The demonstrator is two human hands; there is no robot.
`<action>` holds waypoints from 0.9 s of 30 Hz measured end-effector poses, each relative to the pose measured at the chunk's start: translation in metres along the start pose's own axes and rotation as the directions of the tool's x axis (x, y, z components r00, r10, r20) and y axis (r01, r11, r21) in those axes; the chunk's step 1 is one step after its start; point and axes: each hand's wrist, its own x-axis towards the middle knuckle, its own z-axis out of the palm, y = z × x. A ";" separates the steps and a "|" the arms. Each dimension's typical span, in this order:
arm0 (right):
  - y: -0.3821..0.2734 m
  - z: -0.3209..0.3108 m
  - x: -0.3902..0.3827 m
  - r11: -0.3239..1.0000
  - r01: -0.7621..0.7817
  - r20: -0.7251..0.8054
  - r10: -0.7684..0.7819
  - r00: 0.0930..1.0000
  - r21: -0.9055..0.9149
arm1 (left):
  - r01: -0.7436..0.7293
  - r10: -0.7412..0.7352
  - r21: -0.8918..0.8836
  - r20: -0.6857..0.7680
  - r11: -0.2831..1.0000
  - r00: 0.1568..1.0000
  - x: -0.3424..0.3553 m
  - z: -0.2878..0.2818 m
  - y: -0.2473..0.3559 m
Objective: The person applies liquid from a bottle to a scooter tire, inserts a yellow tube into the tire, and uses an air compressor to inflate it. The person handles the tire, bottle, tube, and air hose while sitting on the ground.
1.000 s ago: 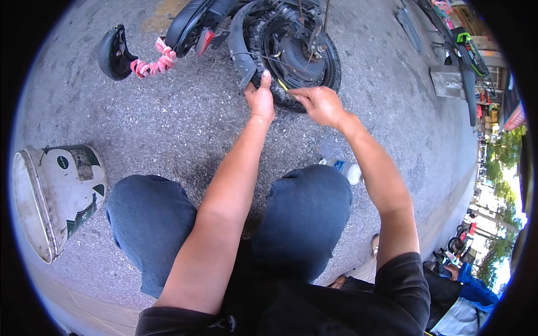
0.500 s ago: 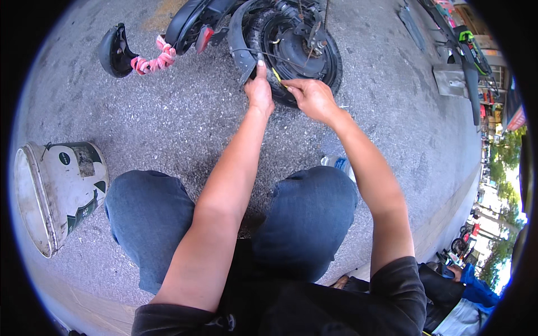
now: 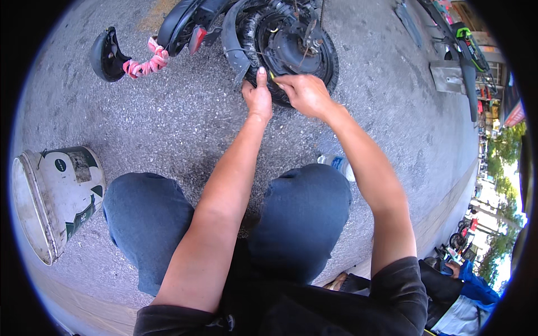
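A white bucket (image 3: 66,193) sits at left, a clear bottle (image 3: 337,163) right of centre, trees (image 3: 509,147) far right.

Gray, bumpy ground (image 3: 151,120) holds a white bucket (image 3: 66,193) at the left and a clear bottle (image 3: 338,163) right of the middle.

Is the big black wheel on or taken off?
It looks on: the wheel has metal parts joined at its middle, and a dark fender curves round its edge.

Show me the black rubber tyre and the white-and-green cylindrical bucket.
Black rubber tyre (image 3: 332,67): head view, right part of the sidewall.
White-and-green cylindrical bucket (image 3: 63,187): head view, on its side wall.
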 end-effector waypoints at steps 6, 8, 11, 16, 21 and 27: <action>0.001 -0.005 -0.009 0.999 -0.047 0.012 0.047 0.999 0.027 | -0.076 0.078 -0.057 0.049 0.996 0.996 0.006 -0.003 -0.004; -0.001 -0.002 -0.013 0.991 -0.130 0.024 0.129 0.991 0.033 | -0.077 0.078 -0.019 0.030 0.997 0.997 0.003 -0.004 -0.008; -0.002 0.010 -0.005 0.991 0.009 -0.171 0.013 0.985 0.131 | -0.048 0.050 -0.031 0.071 0.998 0.996 0.000 -0.007 -0.008; 0.015 0.015 -0.002 0.999 -0.014 -0.087 0.010 0.996 -0.049 | -0.049 0.048 0.019 0.046 0.999 0.998 0.005 -0.007 0.000; 0.009 0.011 0.001 0.998 -0.028 -0.099 0.022 0.995 -0.060 | -0.049 0.050 -0.018 0.055 0.999 0.997 -0.006 -0.004 -0.005; -0.004 0.025 0.007 0.995 -0.082 -0.184 0.071 0.980 -0.052 | -0.058 0.057 0.076 0.018 0.995 0.998 0.001 -0.008 -0.010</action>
